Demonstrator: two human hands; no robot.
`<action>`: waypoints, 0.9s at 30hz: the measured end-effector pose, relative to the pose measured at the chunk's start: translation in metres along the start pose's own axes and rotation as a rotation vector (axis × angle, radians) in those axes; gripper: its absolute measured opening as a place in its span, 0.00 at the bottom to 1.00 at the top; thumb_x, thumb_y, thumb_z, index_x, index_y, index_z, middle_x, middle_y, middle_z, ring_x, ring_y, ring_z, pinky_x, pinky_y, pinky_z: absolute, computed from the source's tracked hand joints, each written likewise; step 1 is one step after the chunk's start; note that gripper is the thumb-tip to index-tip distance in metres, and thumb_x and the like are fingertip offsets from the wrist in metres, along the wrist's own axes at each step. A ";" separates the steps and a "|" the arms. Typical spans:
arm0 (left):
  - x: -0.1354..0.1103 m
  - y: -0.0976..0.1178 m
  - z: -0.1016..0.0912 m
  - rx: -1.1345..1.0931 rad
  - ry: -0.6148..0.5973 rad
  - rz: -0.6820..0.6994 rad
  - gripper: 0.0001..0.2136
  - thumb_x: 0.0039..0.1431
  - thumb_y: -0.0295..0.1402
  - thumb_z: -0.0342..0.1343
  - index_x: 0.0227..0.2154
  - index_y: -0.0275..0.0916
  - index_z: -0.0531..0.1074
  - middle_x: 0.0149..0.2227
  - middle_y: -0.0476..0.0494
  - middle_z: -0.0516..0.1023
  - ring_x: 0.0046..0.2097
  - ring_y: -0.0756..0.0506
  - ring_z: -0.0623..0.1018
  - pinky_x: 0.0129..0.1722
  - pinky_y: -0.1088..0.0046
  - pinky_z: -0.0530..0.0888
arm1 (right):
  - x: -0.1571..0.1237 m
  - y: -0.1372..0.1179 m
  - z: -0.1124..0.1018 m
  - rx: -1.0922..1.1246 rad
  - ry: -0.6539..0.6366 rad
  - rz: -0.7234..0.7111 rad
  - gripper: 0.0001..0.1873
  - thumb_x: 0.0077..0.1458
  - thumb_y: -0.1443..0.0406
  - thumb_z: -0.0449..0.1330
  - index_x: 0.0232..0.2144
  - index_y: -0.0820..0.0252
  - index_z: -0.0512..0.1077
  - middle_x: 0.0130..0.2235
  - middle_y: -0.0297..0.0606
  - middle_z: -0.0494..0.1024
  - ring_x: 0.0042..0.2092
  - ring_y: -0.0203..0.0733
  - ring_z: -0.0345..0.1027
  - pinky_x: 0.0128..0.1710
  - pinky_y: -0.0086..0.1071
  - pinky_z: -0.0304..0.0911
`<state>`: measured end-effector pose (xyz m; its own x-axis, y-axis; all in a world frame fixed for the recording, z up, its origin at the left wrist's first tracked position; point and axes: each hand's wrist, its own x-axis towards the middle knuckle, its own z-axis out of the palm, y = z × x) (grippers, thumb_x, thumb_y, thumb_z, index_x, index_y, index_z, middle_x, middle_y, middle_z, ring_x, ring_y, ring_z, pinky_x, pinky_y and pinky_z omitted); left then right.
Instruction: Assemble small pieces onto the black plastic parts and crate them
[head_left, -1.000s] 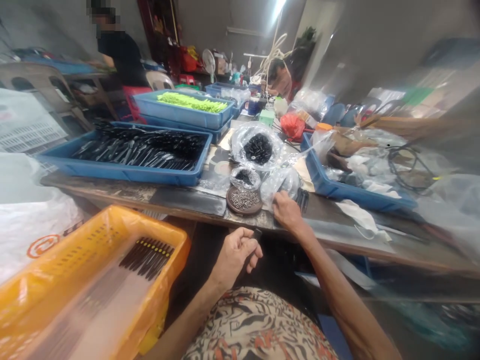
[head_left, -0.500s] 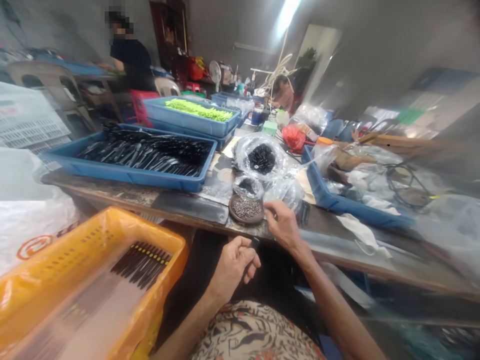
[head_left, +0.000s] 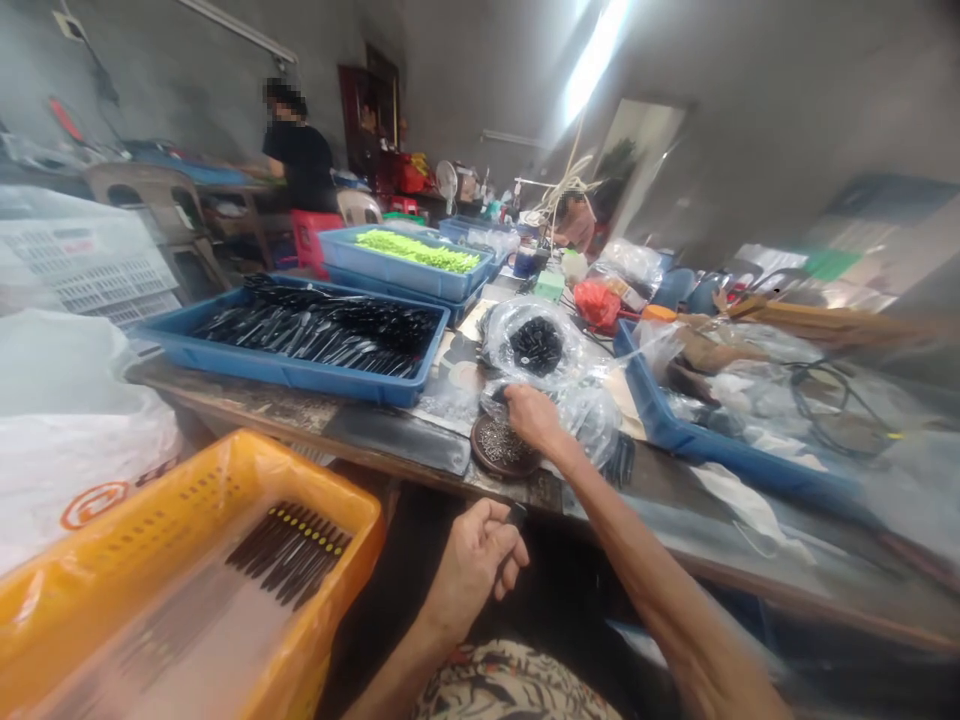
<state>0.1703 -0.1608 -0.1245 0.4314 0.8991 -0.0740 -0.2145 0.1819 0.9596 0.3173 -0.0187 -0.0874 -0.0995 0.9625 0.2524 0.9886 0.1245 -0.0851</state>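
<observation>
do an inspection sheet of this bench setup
surface: worn wooden workbench
job's things: round dish of small metal parts, clear plastic bag, small black piece
clutter: blue tray of long black parts, orange basket, red plastic bag
hands: left hand holds the small black piece below the bench edge; right hand touches the clear plastic bag beside the dish
cables: dark coiled cable at right
surroundings: co-worker at a far table, white fan

Small dark item [head_left: 516, 516] in the left hand [head_left: 472, 565], half hidden by the grip, kind too small to tell.
</observation>
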 end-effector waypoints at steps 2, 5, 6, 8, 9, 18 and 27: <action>0.000 0.000 -0.002 -0.012 0.007 0.001 0.07 0.57 0.34 0.49 0.30 0.35 0.60 0.23 0.50 0.70 0.18 0.56 0.64 0.14 0.81 0.59 | 0.005 0.001 0.005 -0.043 -0.026 0.027 0.12 0.54 0.74 0.49 0.37 0.64 0.70 0.39 0.47 0.73 0.38 0.46 0.68 0.35 0.32 0.56; 0.000 0.001 -0.005 -0.026 0.017 0.007 0.06 0.56 0.33 0.49 0.30 0.35 0.60 0.23 0.50 0.71 0.18 0.56 0.64 0.14 0.81 0.59 | 0.006 0.002 0.011 -0.094 -0.050 0.051 0.12 0.55 0.73 0.48 0.38 0.63 0.70 0.40 0.47 0.72 0.38 0.46 0.68 0.33 0.32 0.55; -0.001 0.002 -0.005 -0.029 0.023 0.007 0.06 0.56 0.33 0.49 0.30 0.35 0.60 0.22 0.50 0.71 0.18 0.56 0.64 0.14 0.81 0.59 | 0.006 0.002 0.012 -0.107 -0.055 0.057 0.12 0.55 0.73 0.48 0.38 0.63 0.70 0.41 0.47 0.72 0.38 0.46 0.68 0.33 0.32 0.55; -0.002 0.002 -0.006 -0.041 0.035 0.000 0.06 0.55 0.33 0.49 0.30 0.35 0.60 0.22 0.50 0.71 0.17 0.56 0.64 0.14 0.81 0.59 | 0.005 0.002 0.013 -0.125 -0.060 0.064 0.12 0.55 0.72 0.48 0.38 0.62 0.70 0.40 0.46 0.72 0.38 0.46 0.68 0.32 0.32 0.54; -0.002 0.002 -0.006 -0.050 0.041 -0.008 0.06 0.54 0.33 0.49 0.30 0.35 0.60 0.22 0.50 0.71 0.17 0.56 0.63 0.14 0.81 0.59 | 0.005 0.002 0.013 -0.130 -0.064 0.064 0.12 0.55 0.72 0.48 0.37 0.62 0.70 0.39 0.46 0.73 0.37 0.46 0.68 0.32 0.32 0.54; 0.000 -0.006 -0.013 -0.221 0.057 -0.040 0.08 0.45 0.29 0.50 0.30 0.37 0.60 0.19 0.53 0.70 0.15 0.55 0.64 0.11 0.82 0.60 | 0.006 0.017 0.028 -0.027 0.072 0.034 0.11 0.53 0.66 0.49 0.32 0.61 0.71 0.37 0.48 0.73 0.38 0.49 0.66 0.36 0.36 0.58; 0.001 -0.008 -0.027 -0.297 0.111 0.007 0.07 0.44 0.28 0.50 0.29 0.37 0.61 0.19 0.53 0.70 0.15 0.55 0.65 0.11 0.82 0.60 | -0.028 -0.013 -0.004 0.461 0.296 0.111 0.09 0.45 0.56 0.53 0.24 0.54 0.66 0.28 0.43 0.70 0.31 0.48 0.64 0.35 0.41 0.58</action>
<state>0.1487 -0.1508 -0.1397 0.3342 0.9357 -0.1127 -0.4705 0.2693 0.8403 0.3080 -0.0483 -0.0891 0.1048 0.8752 0.4722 0.8325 0.1825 -0.5231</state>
